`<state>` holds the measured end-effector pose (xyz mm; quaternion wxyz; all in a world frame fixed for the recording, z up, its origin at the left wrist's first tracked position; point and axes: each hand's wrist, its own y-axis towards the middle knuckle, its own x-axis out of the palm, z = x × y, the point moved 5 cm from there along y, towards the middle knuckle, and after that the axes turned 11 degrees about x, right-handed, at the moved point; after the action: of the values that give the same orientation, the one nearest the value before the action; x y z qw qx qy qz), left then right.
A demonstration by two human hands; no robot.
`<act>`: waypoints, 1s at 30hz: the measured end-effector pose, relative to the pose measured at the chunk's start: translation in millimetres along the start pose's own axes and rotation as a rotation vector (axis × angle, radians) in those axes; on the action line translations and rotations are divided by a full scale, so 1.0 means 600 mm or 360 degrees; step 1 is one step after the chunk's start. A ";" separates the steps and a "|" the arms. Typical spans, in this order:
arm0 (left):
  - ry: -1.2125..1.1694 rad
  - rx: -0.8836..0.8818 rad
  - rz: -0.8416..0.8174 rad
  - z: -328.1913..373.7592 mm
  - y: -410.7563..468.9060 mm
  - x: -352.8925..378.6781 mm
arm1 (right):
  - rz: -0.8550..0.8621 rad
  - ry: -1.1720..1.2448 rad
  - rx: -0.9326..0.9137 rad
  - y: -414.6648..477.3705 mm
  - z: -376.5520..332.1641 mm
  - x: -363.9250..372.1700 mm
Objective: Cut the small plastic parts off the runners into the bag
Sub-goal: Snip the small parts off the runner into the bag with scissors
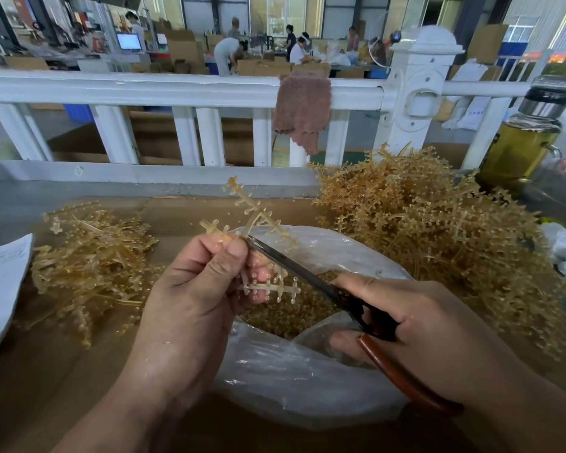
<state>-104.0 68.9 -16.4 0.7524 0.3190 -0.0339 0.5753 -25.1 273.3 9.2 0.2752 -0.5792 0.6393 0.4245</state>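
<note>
My left hand [190, 289] pinches a translucent amber runner [252, 210] with small parts along its branches, held above the open clear plastic bag [275, 380]. My right hand [415, 325] grips scissors [294, 263] with brown handles; the dark blades reach up to the runner beside my left thumb. Several small cut parts [294, 312] lie inside the bag. A lower branch of the runner hangs behind my left fingers.
A large heap of uncut runners [432, 230] lies to the right, a smaller pile of stripped runners [89, 263] to the left. White paper [0, 282] sits at the far left, a glass bottle [520, 138] at the back right. A white railing [177, 89] with a hanging cloth [301, 109] borders the table.
</note>
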 end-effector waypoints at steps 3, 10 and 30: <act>0.0032 0.0022 0.0016 0.001 0.001 -0.002 | 0.0006 0.0038 -0.0021 0.001 -0.003 -0.001; 0.0190 0.0172 0.0024 0.009 -0.002 -0.001 | -0.0022 0.0037 0.0004 0.001 -0.005 0.000; 0.0404 0.0280 0.0142 0.010 -0.007 -0.001 | -0.0096 -0.0002 0.0067 -0.001 -0.011 -0.006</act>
<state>-98.8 64.5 -13.5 0.6934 0.3066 0.0979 0.6447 -23.3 269.1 15.3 0.3006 -0.5920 0.6301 0.4028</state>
